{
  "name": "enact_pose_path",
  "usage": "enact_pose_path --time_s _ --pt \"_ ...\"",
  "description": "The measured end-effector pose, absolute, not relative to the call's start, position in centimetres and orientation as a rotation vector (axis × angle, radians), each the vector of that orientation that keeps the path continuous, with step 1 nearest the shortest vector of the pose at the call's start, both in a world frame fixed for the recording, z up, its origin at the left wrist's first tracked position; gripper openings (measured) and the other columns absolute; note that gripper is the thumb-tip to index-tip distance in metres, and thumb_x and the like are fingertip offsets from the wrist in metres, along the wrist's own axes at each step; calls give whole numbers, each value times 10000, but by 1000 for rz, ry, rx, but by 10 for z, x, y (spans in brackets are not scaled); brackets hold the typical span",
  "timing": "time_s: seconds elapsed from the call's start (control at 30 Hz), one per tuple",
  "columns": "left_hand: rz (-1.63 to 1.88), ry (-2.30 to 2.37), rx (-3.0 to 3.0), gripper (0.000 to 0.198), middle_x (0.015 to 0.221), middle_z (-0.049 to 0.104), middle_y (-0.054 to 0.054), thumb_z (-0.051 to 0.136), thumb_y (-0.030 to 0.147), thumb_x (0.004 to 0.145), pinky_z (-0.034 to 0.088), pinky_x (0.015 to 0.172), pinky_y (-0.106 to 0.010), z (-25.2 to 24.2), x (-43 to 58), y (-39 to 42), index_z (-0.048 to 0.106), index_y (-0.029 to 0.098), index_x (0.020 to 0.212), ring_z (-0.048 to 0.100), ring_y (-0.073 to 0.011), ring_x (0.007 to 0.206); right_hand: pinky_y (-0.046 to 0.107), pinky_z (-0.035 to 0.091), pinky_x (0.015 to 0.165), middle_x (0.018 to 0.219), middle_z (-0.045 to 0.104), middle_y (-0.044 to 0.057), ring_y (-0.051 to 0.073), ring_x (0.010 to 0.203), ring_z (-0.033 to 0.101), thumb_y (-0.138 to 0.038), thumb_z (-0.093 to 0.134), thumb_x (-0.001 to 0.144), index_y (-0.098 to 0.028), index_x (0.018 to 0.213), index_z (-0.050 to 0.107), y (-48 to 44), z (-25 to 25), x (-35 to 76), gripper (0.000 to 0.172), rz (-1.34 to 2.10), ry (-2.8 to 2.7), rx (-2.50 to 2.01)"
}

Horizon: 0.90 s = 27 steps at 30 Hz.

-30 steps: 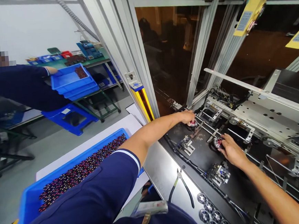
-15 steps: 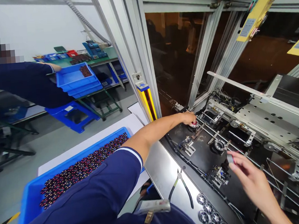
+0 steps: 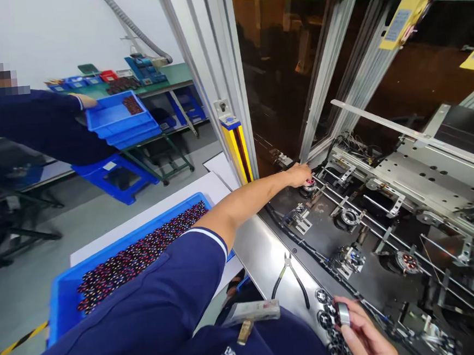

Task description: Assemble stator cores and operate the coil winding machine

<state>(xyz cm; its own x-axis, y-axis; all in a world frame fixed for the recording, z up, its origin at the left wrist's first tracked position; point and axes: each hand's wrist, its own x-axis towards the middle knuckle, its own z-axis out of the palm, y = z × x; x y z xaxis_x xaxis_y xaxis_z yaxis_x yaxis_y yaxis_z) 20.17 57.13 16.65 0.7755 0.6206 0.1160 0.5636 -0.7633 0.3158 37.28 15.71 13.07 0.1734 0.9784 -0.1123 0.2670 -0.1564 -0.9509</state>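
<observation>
At near right, the right hand (image 3: 375, 343) pinches a metal-rimmed part (image 3: 343, 314), probably stiff and best held by its rim. Farther off, the left hand (image 3: 299, 175) meets a red-marked part (image 3: 310, 183), grip unclear.

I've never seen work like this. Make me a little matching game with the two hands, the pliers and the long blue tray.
Column one
1. Left hand
2. Right hand
3. Pliers
4. Long blue tray

Column two
A. Lying on the shiny metal ledge, handles spread
B. Heaped with small dark parts
C. Grasping a silver-rimmed part
D. Reached out to a red-marked part

Right pairs: 1-D, 2-C, 3-A, 4-B
</observation>
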Motion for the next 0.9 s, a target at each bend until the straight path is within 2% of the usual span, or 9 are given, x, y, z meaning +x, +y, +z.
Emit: enact_pose_path --time_s 0.1,0.17,0.23,0.37,0.47,0.57,0.73,0.8,0.9 --pt "474 934 2614 280 1355 527 -115 559 311 930 410 1041 -502 177 158 529 607 151 1154 498 -268 1251 360 556 918 1213 633 137 241 1140 616 -328 527 928 -196 975 639 175 126 352 179 785 -1681 -1574" --pt "524 927 2566 261 1378 500 -136 500 293 960 401 1060 -433 173 118 485 615 149 1144 486 -236 1266 388 549 916 1187 624 145 236 1095 626 -307 503 941 -185 979 625 193 112 333 177 677 -1858 -1533" --pt "473 917 2528 241 1270 576 -127 527 298 948 460 990 -381 156 81 435 631 146 1103 561 -204 1157 401 536 927 1161 622 139 227 1074 622 -285 493 947 -173 990 628 214 91 309 181 679 -1949 -1475" --pt "254 1017 2477 205 1047 666 -61 584 310 921 547 824 -375 98 43 361 639 142 1025 644 -173 915 424 518 924 1133 630 87 199 1039 610 -280 541 942 -152 990 631 266 49 254 164 615 -2143 -1378" --pt "182 1204 2446 238 1103 651 -75 578 304 927 549 850 -409 61 40 341 619 139 1093 642 -195 968 401 529 879 1106 635 65 179 984 614 -310 557 942 -165 1025 626 296 35 222 181 523 -2228 -1369" --pt "179 1292 2443 263 1169 630 -86 581 304 924 536 889 -437 52 40 333 608 145 1131 626 -215 1034 408 534 882 1158 619 74 193 1016 610 -309 548 947 -172 1102 609 295 47 217 217 411 -2267 -1372" --pt "297 1178 2550 275 1249 596 -117 610 314 898 502 948 -470 99 41 335 614 141 1112 586 -254 1133 382 502 984 1263 584 118 227 1170 556 -243 495 948 -158 1229 548 231 114 315 298 161 -2247 -1404" --pt "376 1040 2622 270 1282 577 -154 610 312 893 477 989 -458 134 63 349 621 141 1102 558 -269 1182 387 474 1019 1252 593 116 227 1156 566 -233 514 934 -169 1232 542 201 143 388 307 28 -2185 -1493" --pt "446 742 2738 331 1343 546 -143 565 363 916 415 1061 -417 184 139 377 593 168 1182 502 -249 1258 427 443 1046 1245 593 156 271 1110 590 -283 512 919 -128 1206 566 169 171 514 330 -216 -2131 -1822"
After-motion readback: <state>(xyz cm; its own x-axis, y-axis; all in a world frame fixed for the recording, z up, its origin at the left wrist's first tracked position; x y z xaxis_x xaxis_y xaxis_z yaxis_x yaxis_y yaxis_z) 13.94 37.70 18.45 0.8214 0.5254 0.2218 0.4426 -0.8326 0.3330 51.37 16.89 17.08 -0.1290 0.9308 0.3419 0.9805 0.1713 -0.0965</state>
